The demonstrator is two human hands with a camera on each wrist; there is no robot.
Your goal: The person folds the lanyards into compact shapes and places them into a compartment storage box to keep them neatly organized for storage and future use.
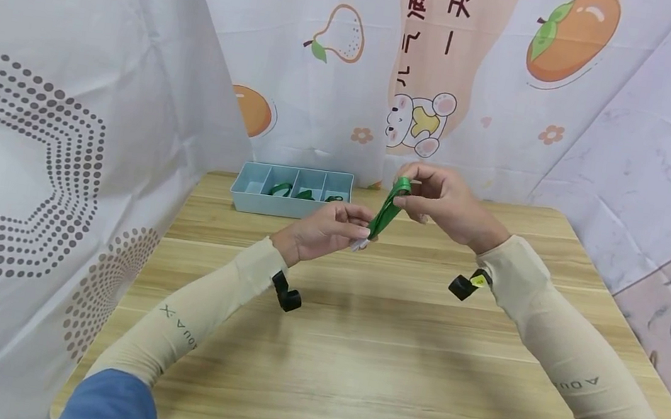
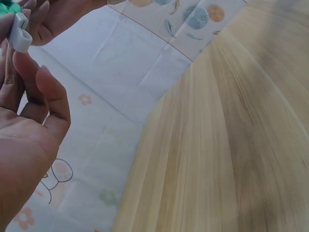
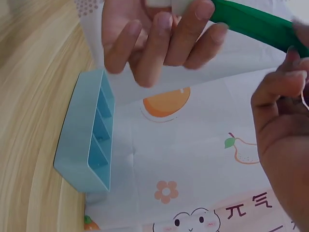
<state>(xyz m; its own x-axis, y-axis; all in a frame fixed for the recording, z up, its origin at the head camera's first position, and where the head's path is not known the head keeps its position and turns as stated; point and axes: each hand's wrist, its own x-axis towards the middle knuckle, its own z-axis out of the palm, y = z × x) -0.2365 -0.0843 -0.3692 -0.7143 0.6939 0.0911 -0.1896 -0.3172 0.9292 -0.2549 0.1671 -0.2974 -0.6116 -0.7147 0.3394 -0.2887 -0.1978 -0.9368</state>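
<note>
A folded green lanyard (image 1: 383, 215) with a white plastic clip (image 2: 20, 37) is held up above the table between both hands. My left hand (image 1: 331, 227) pinches its lower end beside the clip, thumb against fingers. At the upper, looped end, my right hand (image 1: 444, 205) pinches the strap between thumb and fingers. The right wrist view shows the green strap (image 3: 258, 24) stretched between the left hand (image 3: 159, 46) and the right hand (image 3: 285, 130). Only a bit of green shows at the corner of the left wrist view.
A light blue divided box (image 1: 262, 203) stands at the back left of the wooden table (image 1: 339, 367); green strap pieces (image 1: 281, 189) lie in several of its compartments. Printed curtains (image 1: 330, 108) hang behind and beside the table. Small black cameras (image 1: 287, 294) are strapped to both wrists.
</note>
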